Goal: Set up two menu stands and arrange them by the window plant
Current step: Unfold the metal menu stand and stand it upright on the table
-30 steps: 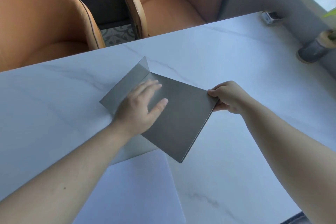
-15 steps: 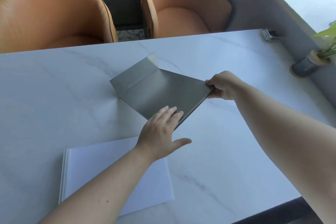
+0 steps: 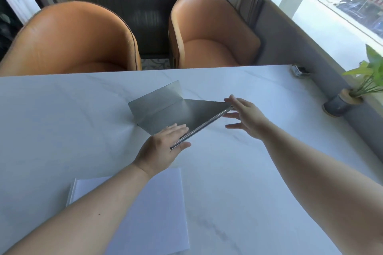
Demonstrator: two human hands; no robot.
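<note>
A grey metal menu stand (image 3: 176, 109) lies mid-table, its folded flap raised at the far left and its near edge lifted off the marble. My left hand (image 3: 163, 147) grips the stand's near corner, fingers on top and thumb beneath. My right hand (image 3: 246, 116) is open with fingers spread, its fingertips at the stand's right corner without gripping it. A white menu stand (image 3: 153, 213) lies flat near the front edge, partly under my left forearm. The window plant (image 3: 369, 72) grows from a dark pot (image 3: 339, 103) at the table's right edge.
Two orange armchairs (image 3: 207, 33) stand beyond the white marble table (image 3: 248, 172). A small metal object (image 3: 298, 70) sits at the far right corner. A grey sill and window run along the right side.
My right hand has let go of the stand's right corner and opened. My left hand has moved from resting on the plate to gripping its near corner. The camera has tilted up.
</note>
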